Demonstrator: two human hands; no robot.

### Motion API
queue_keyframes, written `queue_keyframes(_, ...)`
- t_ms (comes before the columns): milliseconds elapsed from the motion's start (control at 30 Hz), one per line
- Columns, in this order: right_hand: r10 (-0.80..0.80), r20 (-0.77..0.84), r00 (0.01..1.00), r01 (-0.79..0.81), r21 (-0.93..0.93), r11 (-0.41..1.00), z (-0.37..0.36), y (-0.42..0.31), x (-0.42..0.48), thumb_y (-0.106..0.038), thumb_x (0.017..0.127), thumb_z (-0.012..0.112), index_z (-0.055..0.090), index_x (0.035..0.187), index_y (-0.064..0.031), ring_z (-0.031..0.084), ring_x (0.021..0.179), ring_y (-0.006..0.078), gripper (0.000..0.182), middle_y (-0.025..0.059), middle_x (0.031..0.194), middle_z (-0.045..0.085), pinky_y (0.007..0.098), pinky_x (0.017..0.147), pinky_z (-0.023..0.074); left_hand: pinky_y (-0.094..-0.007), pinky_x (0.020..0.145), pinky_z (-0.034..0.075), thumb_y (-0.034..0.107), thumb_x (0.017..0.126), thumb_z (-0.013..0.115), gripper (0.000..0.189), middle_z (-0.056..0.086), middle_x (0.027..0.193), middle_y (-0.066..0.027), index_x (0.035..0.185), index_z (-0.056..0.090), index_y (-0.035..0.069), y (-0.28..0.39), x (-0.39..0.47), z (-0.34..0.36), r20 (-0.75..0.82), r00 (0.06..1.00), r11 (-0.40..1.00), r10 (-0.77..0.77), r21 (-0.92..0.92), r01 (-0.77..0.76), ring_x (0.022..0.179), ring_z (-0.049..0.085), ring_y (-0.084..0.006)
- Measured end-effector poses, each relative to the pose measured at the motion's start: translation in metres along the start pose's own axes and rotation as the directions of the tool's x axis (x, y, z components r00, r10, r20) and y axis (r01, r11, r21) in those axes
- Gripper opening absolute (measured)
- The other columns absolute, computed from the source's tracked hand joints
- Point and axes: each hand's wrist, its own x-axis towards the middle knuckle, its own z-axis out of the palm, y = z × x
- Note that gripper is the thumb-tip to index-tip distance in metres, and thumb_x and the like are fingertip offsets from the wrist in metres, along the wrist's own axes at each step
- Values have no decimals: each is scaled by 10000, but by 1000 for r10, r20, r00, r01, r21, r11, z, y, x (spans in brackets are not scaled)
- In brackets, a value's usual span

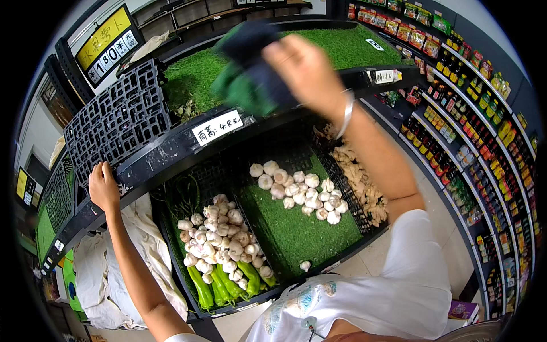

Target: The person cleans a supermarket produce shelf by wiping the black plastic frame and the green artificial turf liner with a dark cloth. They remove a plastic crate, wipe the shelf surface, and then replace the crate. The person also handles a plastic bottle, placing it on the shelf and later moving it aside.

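My right hand [305,70] is closed on a dark blue and green cloth [252,81], blurred by motion, over the artificial grass mat [333,42] of the upper shelf. Small dry leaf scraps [186,110] lie on the mat's left part, beside a black plastic grid panel [122,111]. The fingers of my left hand [104,186] are curled over the shelf's black front edge at the panel's lower corner. A handwritten price label [218,127] sits on that edge between my hands.
Below, a display holds garlic bulbs [222,239], green peppers [222,286], more garlic [314,194] on grass matting and ginger [359,184]. Beige cloth [124,265] hangs at the lower left. Shelves of bottled goods [466,115] curve along the right, and a yellow price sign [107,38] stands upper left.
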Motion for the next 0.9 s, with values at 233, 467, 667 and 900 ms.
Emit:
queue_keyframes(233,83,-163,983,-175,-697,696,-233,128,82,-447,939,506,554,876,-16,465,624,164,438,61,655,499,327,609,391,-355,836,451,358,939,474,387,642,1075,-136,1078,650,43,-16,1,8,-58,996,998,64,-22,-65,986,604,-303)
queue_keyframes(467,428,-84,900,-241,-914,327,-333,241,80,-508,899,470,559,1079,32,528,1082,411,576,273,1155,545,446,917,412,-346,826,446,265,932,493,317,643,1005,-123,1027,643,3,-23,1,10,-26,998,995,50,-82,-52,935,602,-287)
queue_keyframes(667,884,-229,407,-430,-902,-36,-313,288,59,-638,644,693,363,1422,-32,339,1347,361,1040,208,1457,346,489,1094,294,-348,982,396,214,949,463,297,611,1183,-148,1070,630,0,-50,1,9,21,996,995,91,48,-92,1153,540,-298)
queue_keyframes(900,827,-145,543,-336,-940,56,-288,240,55,-429,670,598,533,1310,-36,531,1188,321,754,169,1338,524,356,1007,396,-345,760,436,218,920,460,265,623,876,-87,914,626,12,-7,-2,9,-134,978,986,161,-12,-164,847,569,-276)
